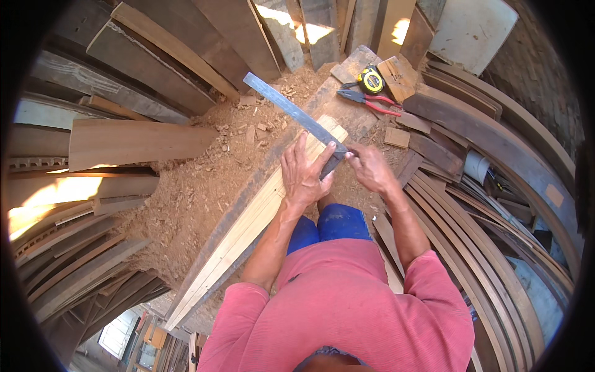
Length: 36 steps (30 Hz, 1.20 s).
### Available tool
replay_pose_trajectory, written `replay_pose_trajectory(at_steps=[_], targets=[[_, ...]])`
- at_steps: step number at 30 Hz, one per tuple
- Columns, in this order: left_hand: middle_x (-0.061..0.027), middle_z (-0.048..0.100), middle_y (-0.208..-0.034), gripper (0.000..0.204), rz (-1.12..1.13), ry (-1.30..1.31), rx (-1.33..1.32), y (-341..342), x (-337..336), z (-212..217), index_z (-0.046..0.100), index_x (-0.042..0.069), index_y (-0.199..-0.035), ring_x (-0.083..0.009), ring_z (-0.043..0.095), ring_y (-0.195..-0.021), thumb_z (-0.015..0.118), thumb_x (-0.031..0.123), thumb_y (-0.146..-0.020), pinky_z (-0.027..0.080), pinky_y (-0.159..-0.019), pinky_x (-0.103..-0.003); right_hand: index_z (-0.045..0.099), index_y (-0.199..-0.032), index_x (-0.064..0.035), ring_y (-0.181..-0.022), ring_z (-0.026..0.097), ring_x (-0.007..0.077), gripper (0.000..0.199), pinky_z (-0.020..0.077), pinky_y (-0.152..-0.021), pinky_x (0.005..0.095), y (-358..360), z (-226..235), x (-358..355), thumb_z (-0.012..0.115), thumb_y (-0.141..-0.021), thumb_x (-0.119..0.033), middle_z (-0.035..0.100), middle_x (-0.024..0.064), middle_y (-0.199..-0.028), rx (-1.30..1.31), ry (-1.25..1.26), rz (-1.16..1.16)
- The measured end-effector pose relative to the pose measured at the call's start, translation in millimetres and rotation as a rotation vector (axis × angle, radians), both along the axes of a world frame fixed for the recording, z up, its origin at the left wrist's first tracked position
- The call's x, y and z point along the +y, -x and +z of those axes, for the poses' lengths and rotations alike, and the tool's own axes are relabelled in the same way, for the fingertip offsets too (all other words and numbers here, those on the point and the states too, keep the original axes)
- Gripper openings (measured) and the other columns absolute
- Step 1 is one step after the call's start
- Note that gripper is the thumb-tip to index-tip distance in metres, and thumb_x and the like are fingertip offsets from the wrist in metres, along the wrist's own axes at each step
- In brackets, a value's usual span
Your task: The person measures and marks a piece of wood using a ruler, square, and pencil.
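Note:
A carpenter's square with a long metal blade [290,110] lies slantwise across the pale wooden boards [251,217], its far end sticking out past their left side. My left hand [302,173] presses on the square near its corner, thumb along the blade and fingers over the wood. Below the thumb shows the square's dark stock [333,163], against the boards' right side. My right hand [370,168] is closed in a pinch at the blade's right end. Whatever it may hold is too small or hidden. The pale boards rest lengthwise on a worn dark bench plank [230,211].
On the bench's far end lie pliers [372,100] with red handles, a yellow-and-black tape measure [370,80] and a wooden block [398,78]. Wood shavings [180,204] cover the floor. Leaning planks [142,139] crowd the left; curved stacked boards [477,248] line the right.

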<state>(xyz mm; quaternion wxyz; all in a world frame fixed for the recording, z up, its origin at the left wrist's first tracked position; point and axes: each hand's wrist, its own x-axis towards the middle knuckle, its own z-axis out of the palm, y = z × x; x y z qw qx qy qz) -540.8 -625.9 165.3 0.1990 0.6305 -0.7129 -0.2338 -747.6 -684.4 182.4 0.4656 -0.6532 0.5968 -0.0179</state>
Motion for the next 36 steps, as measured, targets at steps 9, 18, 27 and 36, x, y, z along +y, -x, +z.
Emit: replay_pose_trajectory(at_steps=[9, 18, 27, 36], targets=[[-0.0294, 0.042, -0.158, 0.079, -0.009, 0.02, -0.005, -26, 28, 5, 0.07, 0.031, -0.141, -0.0461, 0.048, -0.134, 0.088, 0.022, -0.065, 0.038, -0.109, -0.056, 0.067, -0.103, 0.002, -0.084, 0.061, 0.0106, 0.023, 0.052, -0.075, 0.0319, -56, -50, 74, 0.058, -0.109, -0.018, 0.067, 0.0017, -0.089, -0.653, -0.163, -0.526], [-0.0239, 0.043, -0.159, 0.075, 0.024, -0.03, -0.005, -22, 25, 5, 0.072, 0.037, -0.14, -0.0433, 0.049, -0.13, 0.089, 0.026, -0.068, 0.039, -0.108, -0.054, 0.069, -0.102, 0.0006, -0.079, 0.061, 0.0091, 0.018, 0.0517, -0.071, 0.0294, -61, -45, 73, 0.059, -0.108, -0.014, 0.069, 0.0015, -0.087, -0.667, -0.106, -0.655], [-0.0211, 0.041, -0.162, 0.075, 0.041, -0.076, -0.016, -21, 25, 6, 0.07, 0.04, -0.141, -0.0423, 0.047, -0.131, 0.089, 0.031, -0.069, 0.038, -0.109, -0.055, 0.069, -0.102, 0.001, -0.079, 0.062, 0.0097, 0.02, 0.052, -0.071, 0.0301, -58, -48, 71, 0.061, -0.108, -0.016, 0.069, 0.002, -0.087, -0.668, -0.161, -0.678], [-0.0199, 0.043, -0.159, 0.072, 0.043, -0.064, -0.04, -20, 24, 7, 0.071, 0.04, -0.14, -0.0416, 0.047, -0.13, 0.088, 0.032, -0.07, 0.038, -0.108, -0.055, 0.069, -0.101, -0.0006, -0.079, 0.057, 0.0067, 0.019, 0.0494, -0.071, 0.0273, -55, -44, 68, 0.059, -0.109, -0.015, 0.066, -0.0019, -0.088, -0.643, -0.139, -0.627]])
